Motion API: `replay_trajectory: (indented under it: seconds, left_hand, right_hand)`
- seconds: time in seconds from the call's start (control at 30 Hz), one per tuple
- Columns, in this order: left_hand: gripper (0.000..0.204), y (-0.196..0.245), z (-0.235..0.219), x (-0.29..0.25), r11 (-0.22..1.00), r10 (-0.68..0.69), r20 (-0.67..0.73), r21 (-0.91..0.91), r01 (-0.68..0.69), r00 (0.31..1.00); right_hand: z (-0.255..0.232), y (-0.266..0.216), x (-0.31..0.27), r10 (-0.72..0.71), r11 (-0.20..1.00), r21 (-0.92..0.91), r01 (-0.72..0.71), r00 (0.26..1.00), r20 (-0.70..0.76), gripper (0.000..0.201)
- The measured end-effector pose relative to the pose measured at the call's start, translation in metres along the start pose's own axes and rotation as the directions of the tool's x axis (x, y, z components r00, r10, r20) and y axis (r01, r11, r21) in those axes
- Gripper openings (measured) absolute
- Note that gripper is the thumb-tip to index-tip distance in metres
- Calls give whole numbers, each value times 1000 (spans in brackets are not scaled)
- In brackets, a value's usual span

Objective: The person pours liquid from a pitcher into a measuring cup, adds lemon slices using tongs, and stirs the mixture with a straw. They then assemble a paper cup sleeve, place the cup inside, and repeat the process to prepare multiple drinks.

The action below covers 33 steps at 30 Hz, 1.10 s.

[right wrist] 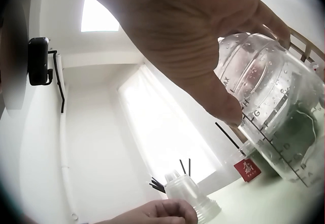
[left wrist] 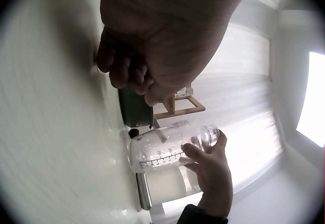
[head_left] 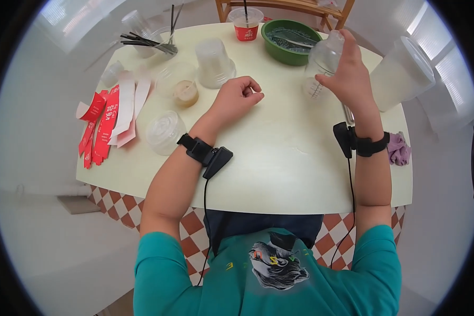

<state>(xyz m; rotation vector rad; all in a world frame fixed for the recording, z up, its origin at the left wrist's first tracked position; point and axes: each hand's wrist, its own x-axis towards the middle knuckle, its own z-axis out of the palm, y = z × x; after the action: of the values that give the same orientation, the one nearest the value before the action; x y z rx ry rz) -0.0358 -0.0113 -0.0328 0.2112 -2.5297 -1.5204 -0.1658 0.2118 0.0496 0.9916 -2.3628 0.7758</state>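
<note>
Fingers [head_left: 348, 48] of our right hand [head_left: 354, 79] grip a graduated bottle [head_left: 317, 66], a green basin [head_left: 283, 56] left of them. Our left hand [head_left: 238, 98] curls loosely near an upturned container [head_left: 214, 64].

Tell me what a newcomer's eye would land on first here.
Probably the clear shaker bottle with dark printed markings, gripped by the right hand toward the far right of the table. Next, the bright red paper pieces lying at the table's left side, and the green basin at its far edge, just beyond the bottle.
</note>
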Motion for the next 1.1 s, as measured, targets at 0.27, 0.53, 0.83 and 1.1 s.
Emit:
replay_trajectory:
  seconds: [0.27,0.53,0.83,1.1]
  left_hand:
    - [13,-1,1,0,1000,18,-3,14,-18,1000]
    - [14,0,0,1,1000,23,18,10,-23,1000]
    - [12,3,1,0,999,23,14,39,-24,1000]
    - [17,16,-6,-5,996,64,-44,69,-61,997]
  right_hand:
    - [0,5,0,38,976,-210,-49,998,-52,99]
    - [-6,-11,-4,-85,934,-356,39,990,-114,102]
    - [-4,-12,-2,-46,982,-189,15,986,-159,94]
    - [0,-3,3,-43,972,-235,-11,974,-223,93]
